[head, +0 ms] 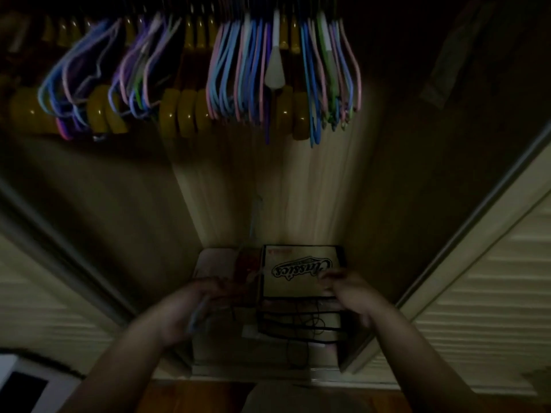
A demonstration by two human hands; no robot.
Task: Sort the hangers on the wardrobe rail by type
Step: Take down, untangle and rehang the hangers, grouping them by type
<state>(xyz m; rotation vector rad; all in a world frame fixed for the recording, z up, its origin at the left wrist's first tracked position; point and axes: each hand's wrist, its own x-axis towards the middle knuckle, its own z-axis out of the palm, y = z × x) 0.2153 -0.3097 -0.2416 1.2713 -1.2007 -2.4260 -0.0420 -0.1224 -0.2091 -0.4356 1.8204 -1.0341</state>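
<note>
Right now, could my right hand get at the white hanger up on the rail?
Probably yes: the right hand is low by the printed box, and nothing crosses the open space up to the white hanger, though thin colored hangers crowd both its sides.

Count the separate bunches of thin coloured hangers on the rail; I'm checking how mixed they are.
4: far-left bunch, left-of-centre bunch, centre bunch, right bunch, with yellow hangers between them. Dark edges may hide more.

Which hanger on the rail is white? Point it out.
The single white hanger, hanging between the pink-and-blue bunch and the right-hand bunch; it is broad and pale, the others thin and coloured.
</note>
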